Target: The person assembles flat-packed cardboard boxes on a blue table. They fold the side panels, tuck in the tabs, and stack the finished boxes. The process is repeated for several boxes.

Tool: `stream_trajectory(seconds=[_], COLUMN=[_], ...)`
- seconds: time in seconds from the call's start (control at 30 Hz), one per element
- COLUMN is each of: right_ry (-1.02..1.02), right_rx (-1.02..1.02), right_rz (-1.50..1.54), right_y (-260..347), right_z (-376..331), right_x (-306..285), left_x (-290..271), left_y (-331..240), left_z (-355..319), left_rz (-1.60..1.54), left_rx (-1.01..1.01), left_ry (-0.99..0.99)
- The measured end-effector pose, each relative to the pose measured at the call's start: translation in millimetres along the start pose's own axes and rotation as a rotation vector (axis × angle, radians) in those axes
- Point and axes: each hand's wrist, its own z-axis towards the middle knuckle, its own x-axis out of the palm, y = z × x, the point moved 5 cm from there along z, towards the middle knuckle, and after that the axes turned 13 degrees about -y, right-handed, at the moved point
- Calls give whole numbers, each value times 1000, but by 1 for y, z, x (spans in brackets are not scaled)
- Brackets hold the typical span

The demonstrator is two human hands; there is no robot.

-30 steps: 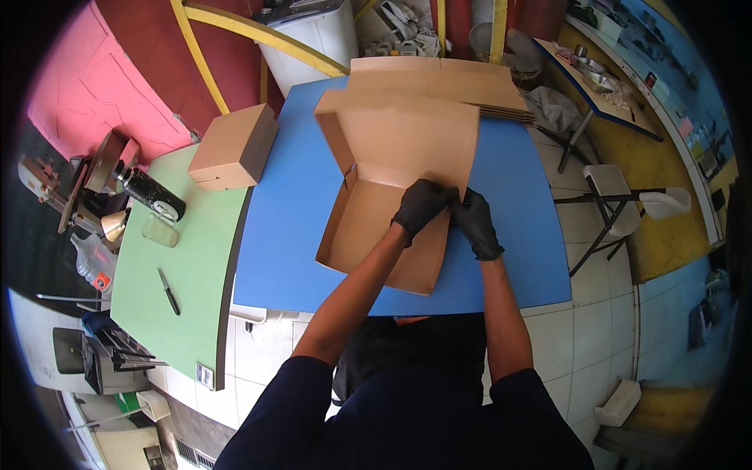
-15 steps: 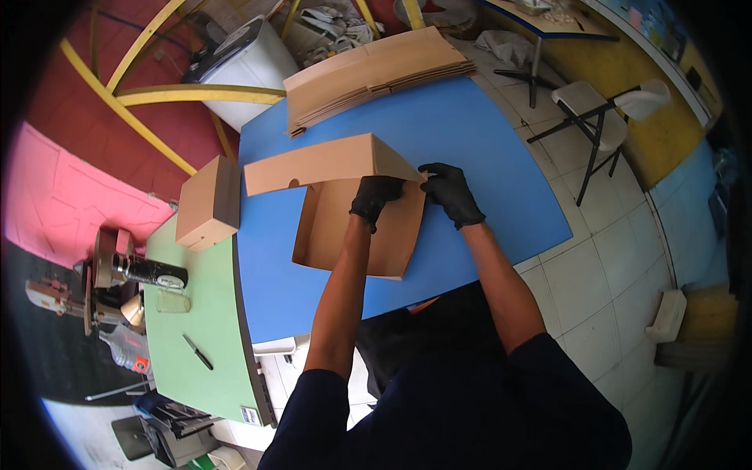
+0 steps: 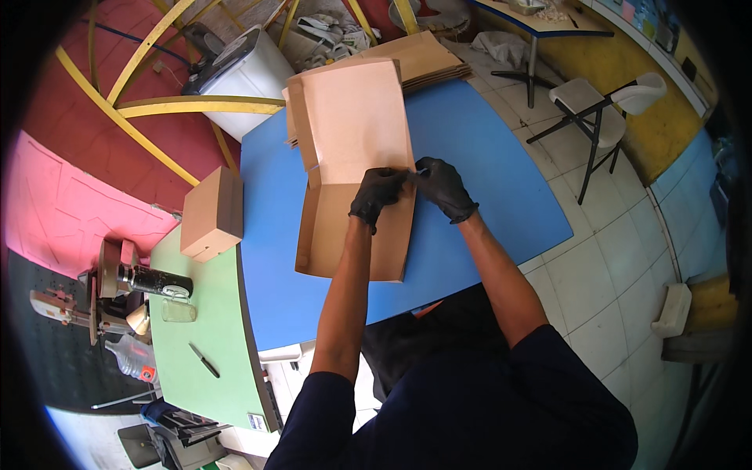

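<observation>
Your left hand and right hand, both black-gloved, meet at the fold of the open cardboard box, which lies on the blue table. Fingers of both pinch the box's edge at its right side. Compared with half a second ago, the lid now stands raised toward 12 o'clock. A closed box rests at 9 o'clock.

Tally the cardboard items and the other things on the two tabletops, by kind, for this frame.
Open cardboard box being folded: 1
Closed cardboard box: 1
Stack of flat cardboard blanks: 1
Pen: 1
Clear jar: 1
Total: 5
Both gloved hands, left hand and right hand, rest on the open box.
</observation>
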Motion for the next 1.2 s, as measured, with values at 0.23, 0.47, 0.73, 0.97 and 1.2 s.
stream_trajectory(seconds=[0.23, 0.47, 0.73, 0.97, 1.2], right_ry=[-71, -43, -19, -15, 45], right_rx=[143, 437, 503, 481, 578], right_rz=[237, 645, 647, 559, 688], right_y=[-19, -29, -27, -28, -32], right_z=[-19, -19, -20, -16, -16], right_x=[6, 8, 7, 4, -1], left_x=[-5, 0, 5, 8, 16], left_y=[9, 11, 14, 17, 22], left_z=[12, 13, 10, 4, 5], left_rz=[-2, 73, 20, -163, -94], left_rx=[99, 207, 209, 141, 109], left_ry=[57, 46, 39, 37, -38])
